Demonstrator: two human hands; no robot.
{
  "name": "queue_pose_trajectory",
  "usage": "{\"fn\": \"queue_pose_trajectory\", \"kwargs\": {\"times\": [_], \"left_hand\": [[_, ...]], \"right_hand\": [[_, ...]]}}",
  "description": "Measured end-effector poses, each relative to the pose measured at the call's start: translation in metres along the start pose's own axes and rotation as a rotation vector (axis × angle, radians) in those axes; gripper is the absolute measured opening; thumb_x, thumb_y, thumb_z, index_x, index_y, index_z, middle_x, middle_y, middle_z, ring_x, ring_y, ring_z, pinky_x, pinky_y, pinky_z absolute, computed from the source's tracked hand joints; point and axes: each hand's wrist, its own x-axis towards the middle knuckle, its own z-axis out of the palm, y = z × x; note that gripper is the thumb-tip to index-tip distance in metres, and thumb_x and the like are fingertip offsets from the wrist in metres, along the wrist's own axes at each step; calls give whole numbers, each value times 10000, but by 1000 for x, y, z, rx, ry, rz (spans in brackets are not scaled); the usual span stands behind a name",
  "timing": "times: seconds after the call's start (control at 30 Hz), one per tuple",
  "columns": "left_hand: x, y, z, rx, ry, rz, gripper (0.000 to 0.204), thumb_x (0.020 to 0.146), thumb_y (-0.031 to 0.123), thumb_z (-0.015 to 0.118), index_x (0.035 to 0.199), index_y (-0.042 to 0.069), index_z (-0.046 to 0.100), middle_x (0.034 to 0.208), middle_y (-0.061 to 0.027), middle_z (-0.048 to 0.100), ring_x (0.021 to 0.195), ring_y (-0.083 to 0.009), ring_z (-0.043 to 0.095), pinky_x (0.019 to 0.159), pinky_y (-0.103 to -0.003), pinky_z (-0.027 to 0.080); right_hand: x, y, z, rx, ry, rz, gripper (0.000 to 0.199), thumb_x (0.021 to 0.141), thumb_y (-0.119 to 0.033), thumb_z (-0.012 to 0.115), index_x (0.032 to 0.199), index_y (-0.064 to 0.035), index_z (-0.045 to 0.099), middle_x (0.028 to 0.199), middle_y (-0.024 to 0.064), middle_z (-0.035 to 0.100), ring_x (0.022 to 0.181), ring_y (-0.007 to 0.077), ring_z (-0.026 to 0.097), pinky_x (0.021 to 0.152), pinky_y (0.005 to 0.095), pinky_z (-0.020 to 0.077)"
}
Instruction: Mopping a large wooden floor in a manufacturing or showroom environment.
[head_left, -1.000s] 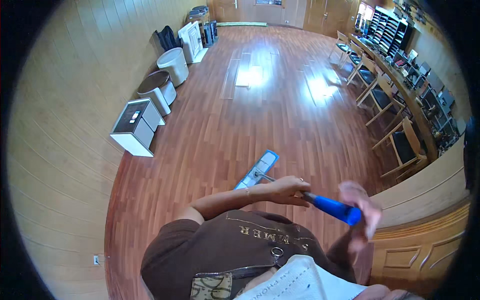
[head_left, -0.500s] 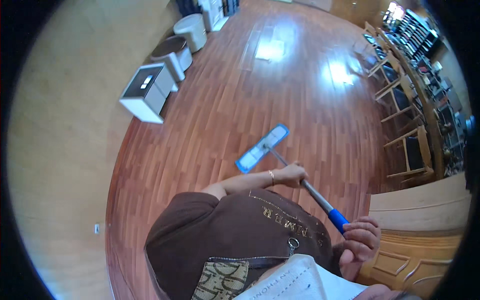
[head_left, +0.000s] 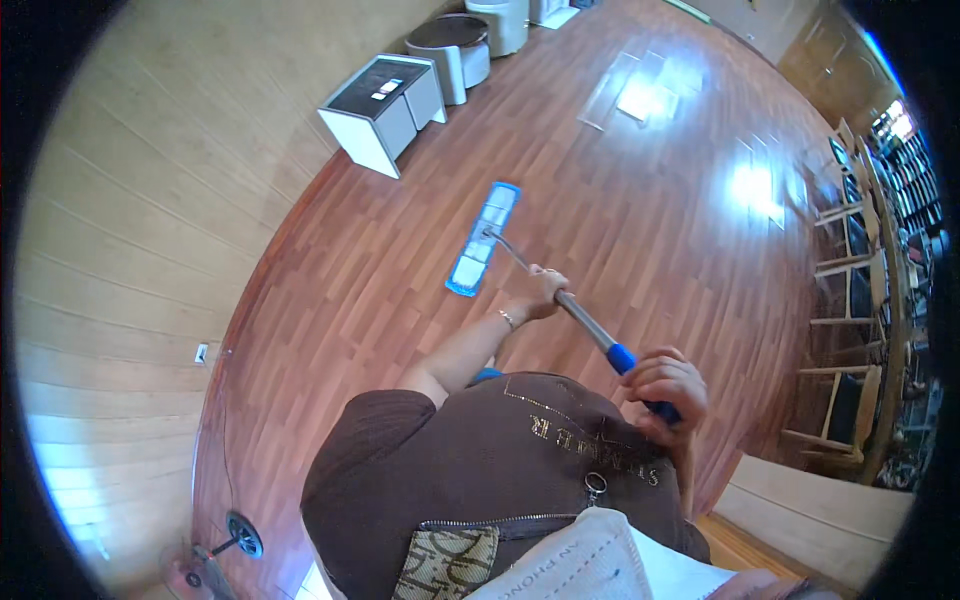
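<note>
A flat mop [head_left: 468, 270] with a blue-edged pad lies on the wood floor ahead of me, its metal pole slanting back toward my body. My left hand [head_left: 545, 291] wraps round the lower part of the pole, arm stretched forward, a bracelet on its wrist. Higher up, at the blue grip, my right hand [head_left: 668, 392] is closed round the handle's end near my chest.
Along the left wall stand a white cabinet [head_left: 368, 140] with a dark top and rounded seats [head_left: 450, 62]. Wooden chairs [head_left: 845, 410] line a long counter on the right. A fan with a round black base [head_left: 243, 535] is at lower left.
The mop head has moved left and away from me, and its pad has turned more lengthwise. Both hands moved left and forward with the pole. The view has shifted, bringing in the fan.
</note>
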Motion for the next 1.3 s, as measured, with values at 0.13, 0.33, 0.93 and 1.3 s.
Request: {"fn": "queue_pose_trajectory", "kwargs": {"times": [0.13, 0.33, 0.93, 1.3], "left_hand": [[-39, -68, -19, 14, 125, -232, 270, 795, 369, 637, 673, 129, 617, 717, -94, 619, 747, -304, 619, 664, -451, 431], [-87, -136, -53, 143, 247, -436, 308, 723, 310, 694, 578, 90, 534, 651, -129, 555, 655, -306, 587, 570, -449, 402], [-30, -112, -91, -163, 221, -199, 299, 812, 244, 645, 631, 48, 510, 662, -194, 549, 682, -386, 552, 638, -475, 412], [68, -48, -51, -300, -255, 245, 345, 840, 359, 628, 677, 60, 571, 735, -164, 590, 788, -360, 589, 687, -471, 452]], "right_hand": [[29, 42, 34, 93, -193, 5, 257, 748, -247, 739, 895, -87, 602, 832, 86, 661, 842, 281, 652, 818, 437, 457], [62, 92, 92, 409, -311, 81, 140, 791, -184, 658, 842, -56, 636, 857, 109, 649, 881, 290, 623, 898, 430, 410], [133, 83, 44, 425, 9, 232, 157, 641, -103, 637, 569, -25, 521, 593, 103, 570, 590, 271, 609, 753, 453, 463], [141, -10, 18, -168, -228, 218, 349, 706, -349, 774, 593, -95, 563, 612, 26, 608, 682, 212, 681, 660, 343, 517]]}}
